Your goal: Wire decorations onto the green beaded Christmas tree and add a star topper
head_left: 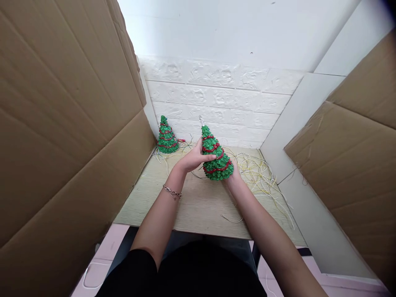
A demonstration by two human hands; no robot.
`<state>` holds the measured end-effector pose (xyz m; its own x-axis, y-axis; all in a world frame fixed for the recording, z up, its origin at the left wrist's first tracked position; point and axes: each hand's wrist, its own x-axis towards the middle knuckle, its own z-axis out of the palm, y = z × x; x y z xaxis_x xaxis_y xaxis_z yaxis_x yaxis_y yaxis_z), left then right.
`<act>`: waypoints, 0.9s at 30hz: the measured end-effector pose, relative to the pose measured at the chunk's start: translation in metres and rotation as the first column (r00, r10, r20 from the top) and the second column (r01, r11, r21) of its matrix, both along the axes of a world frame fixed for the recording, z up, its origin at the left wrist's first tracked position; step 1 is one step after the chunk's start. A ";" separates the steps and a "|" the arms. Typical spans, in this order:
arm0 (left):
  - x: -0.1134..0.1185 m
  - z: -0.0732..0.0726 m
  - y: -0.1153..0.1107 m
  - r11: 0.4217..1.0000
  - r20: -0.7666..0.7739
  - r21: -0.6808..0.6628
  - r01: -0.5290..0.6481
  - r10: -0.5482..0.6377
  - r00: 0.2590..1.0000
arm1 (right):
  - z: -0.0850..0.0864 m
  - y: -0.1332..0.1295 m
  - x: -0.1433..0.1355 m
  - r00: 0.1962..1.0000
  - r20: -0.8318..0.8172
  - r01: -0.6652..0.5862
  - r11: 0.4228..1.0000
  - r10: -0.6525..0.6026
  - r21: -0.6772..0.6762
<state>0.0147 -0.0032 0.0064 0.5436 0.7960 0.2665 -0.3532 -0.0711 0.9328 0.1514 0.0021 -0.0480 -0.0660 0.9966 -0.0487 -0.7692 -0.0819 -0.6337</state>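
A small green Christmas tree figurine (216, 159) with red garlands is held tilted above the table, its tip leaning up to the left. A clear ornament (201, 120) tops it. My left hand (195, 157) is closed round its left side, the thumb lying across the front. My right hand (234, 173) supports it low on the right; most of those fingers are hidden behind the tree. A second green tree figurine (167, 138) with red garlands stands upright at the table's back left, apart from both hands.
Tangled white and yellow wires (258, 171) spread over the right part of the wooden table (198, 206). A loose wire end (232, 220) lies near the front. Cardboard panels rise at the left (68, 103) and right (355, 156). A white brick-patterned wall (213, 90) closes off the back.
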 end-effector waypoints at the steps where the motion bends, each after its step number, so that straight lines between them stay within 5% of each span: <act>1: 0.001 0.000 0.001 1.000 0.003 0.017 -0.016 0.016 1.000 | 0.001 0.000 0.000 1.000 -0.017 -0.008 0.999 0.009 0.038; 9: 0.005 -0.002 0.003 0.991 -0.150 0.051 -0.121 0.128 0.980 | -0.002 -0.002 -0.007 0.996 -0.059 -0.063 0.994 0.068 0.085; 16: 0.014 -0.011 0.003 0.969 -0.104 0.026 -0.244 0.246 0.964 | -0.008 0.001 -0.013 0.995 -0.013 -0.099 0.991 0.100 0.092; 27: 0.006 -0.006 0.002 0.998 -0.141 0.069 -0.004 0.014 0.990 | 0.018 -0.017 -0.015 0.995 0.072 -0.080 0.991 0.072 0.106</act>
